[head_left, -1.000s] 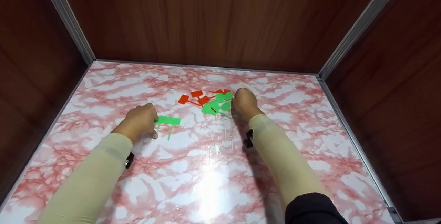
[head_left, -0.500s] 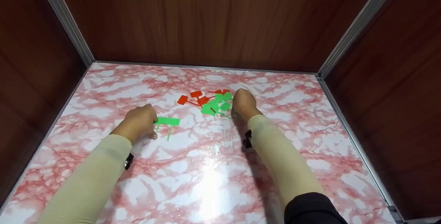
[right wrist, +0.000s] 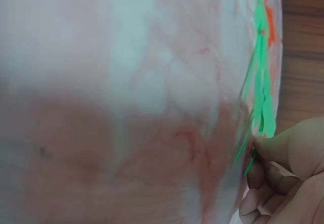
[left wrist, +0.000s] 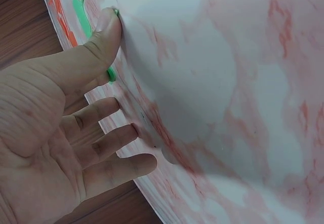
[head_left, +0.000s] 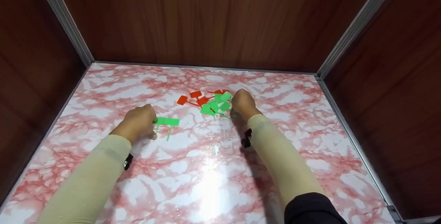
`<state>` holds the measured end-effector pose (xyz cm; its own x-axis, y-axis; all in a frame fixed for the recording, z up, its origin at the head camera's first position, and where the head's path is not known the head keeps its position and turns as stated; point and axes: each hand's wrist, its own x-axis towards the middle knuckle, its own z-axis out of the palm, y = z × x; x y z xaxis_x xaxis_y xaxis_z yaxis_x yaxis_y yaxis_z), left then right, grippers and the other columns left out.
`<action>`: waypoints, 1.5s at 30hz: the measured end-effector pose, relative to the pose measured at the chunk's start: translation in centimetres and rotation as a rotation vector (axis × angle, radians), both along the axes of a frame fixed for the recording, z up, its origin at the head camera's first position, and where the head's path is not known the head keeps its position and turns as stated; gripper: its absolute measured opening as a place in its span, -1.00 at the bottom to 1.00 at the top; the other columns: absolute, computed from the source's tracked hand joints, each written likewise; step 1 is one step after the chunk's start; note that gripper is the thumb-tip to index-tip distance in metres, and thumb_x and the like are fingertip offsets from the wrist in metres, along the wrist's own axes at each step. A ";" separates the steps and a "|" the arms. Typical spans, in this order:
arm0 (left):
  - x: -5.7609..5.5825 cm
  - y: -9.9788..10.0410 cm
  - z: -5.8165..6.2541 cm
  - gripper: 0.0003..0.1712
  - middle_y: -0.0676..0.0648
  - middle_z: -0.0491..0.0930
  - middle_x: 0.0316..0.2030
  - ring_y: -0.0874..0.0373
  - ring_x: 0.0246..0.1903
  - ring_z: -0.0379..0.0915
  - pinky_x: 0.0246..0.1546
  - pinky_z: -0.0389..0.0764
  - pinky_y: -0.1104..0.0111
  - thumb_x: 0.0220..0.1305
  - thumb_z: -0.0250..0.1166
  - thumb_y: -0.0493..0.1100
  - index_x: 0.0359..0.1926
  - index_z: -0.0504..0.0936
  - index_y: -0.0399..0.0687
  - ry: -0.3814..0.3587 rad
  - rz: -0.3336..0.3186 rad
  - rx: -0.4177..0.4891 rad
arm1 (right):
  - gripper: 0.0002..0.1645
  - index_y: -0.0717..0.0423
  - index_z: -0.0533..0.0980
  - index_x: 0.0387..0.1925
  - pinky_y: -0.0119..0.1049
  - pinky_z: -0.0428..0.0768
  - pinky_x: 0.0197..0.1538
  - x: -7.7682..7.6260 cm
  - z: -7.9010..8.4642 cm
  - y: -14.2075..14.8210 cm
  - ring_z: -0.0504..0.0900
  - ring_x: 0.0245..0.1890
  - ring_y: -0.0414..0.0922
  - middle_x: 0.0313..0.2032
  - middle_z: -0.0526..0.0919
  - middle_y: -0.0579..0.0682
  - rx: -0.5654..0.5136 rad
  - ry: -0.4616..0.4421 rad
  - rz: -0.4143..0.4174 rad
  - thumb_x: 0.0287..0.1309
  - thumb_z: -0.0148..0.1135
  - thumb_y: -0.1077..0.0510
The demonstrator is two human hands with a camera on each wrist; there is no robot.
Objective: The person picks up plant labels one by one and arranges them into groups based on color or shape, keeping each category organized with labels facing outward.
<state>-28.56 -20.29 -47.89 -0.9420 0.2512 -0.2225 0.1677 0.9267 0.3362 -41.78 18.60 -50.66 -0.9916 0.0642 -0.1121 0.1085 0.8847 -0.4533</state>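
In the head view my left hand [head_left: 137,122] holds the left one of two green plant labels [head_left: 167,121] lying side by side, thumb low and index finger high. The left wrist view shows bits of green at the thumb tip and index fingertip, with the other fingers spread. Farther back, my right hand [head_left: 244,102] is at the right side of a pile of green plant labels [head_left: 207,109]. Its thumb and index finger pinch the thin stem of one green label [head_left: 226,96], whose head is slightly raised; the right wrist view shows the stem end [right wrist: 249,168] poking out.
Several red plant labels [head_left: 182,100] lie left of and behind the green pile, some overlapping it. A red-and-white marbled tabletop [head_left: 165,189] carries everything. Dark wooden panels [head_left: 206,20] stand at the back and both sides, joined by metal rails [head_left: 358,27].
One green label beside my right fingers has tilted up slightly and shifted over its neighbour. My left hand and its labels have stayed in place.
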 end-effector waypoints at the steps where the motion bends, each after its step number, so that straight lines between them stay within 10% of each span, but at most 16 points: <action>1: 0.0 0.0 0.0 -0.24 -0.29 0.64 0.17 -0.41 0.20 0.63 0.34 0.64 -0.28 0.02 0.86 -0.12 0.24 0.81 -0.29 -0.001 0.000 -0.001 | -0.73 0.13 0.82 -0.23 -0.07 0.77 0.12 -0.7 -0.6 0.3 0.64 -0.14 -0.10 -0.07 0.89 0.03 -0.006 -0.009 -0.009 0.51 0.24 0.21; 6: 0.1 0.1 0.1 -0.25 -0.28 0.63 0.17 -0.42 0.21 0.63 0.35 0.64 -0.29 0.04 0.86 -0.11 0.24 0.80 -0.29 0.007 -0.005 -0.007 | -0.54 -0.01 0.61 -0.63 -0.17 0.66 -0.13 -3.9 -3.4 1.9 0.53 -0.32 -0.12 -0.46 0.66 -0.09 -0.028 -0.020 0.008 0.49 0.19 0.12; 18: 0.0 0.2 0.4 -0.25 -0.30 0.65 0.17 -0.41 0.17 0.64 0.28 0.66 -0.27 0.02 0.87 -0.09 0.23 0.83 -0.26 0.017 -0.011 -0.019 | -0.47 -0.08 0.29 -0.74 -0.18 0.40 -0.37 -7.0 -5.9 3.7 0.28 -0.48 -0.08 -0.63 0.18 -0.19 -0.102 -0.043 0.091 0.42 0.12 0.13; 28: -0.1 0.0 0.1 -0.30 -0.30 0.64 0.11 -0.34 0.07 0.67 0.22 0.70 -0.26 0.03 0.86 -0.11 0.17 0.84 -0.28 0.016 -0.023 -0.010 | -0.42 0.02 0.46 -0.71 -0.26 0.39 -0.42 0.4 1.6 1.4 0.43 -0.51 -0.15 -0.71 0.46 -0.16 -0.351 -0.109 -0.015 0.56 0.22 0.23; 36: 0.1 -0.3 -0.3 -0.32 -0.30 0.68 0.13 -0.34 0.07 0.70 0.20 0.71 -0.28 0.02 0.86 -0.11 0.16 0.86 -0.26 0.041 -0.021 -0.007 | -0.67 0.06 0.56 -0.42 -0.15 0.65 -0.06 2.2 2.1 0.9 0.74 -0.16 -0.03 -0.29 0.73 0.02 -0.525 -0.135 -0.037 0.57 0.38 0.19; 45: 0.1 -0.2 -0.1 -0.30 -0.31 0.66 0.12 -0.32 0.06 0.68 0.19 0.71 -0.26 0.05 0.86 -0.10 0.19 0.85 -0.27 0.028 -0.031 -0.012 | -0.90 0.12 0.68 -0.28 -0.29 0.67 -0.16 2.9 2.2 0.1 0.63 -0.35 -0.18 -0.43 0.67 -0.10 -0.853 -0.201 -0.117 0.37 0.49 0.27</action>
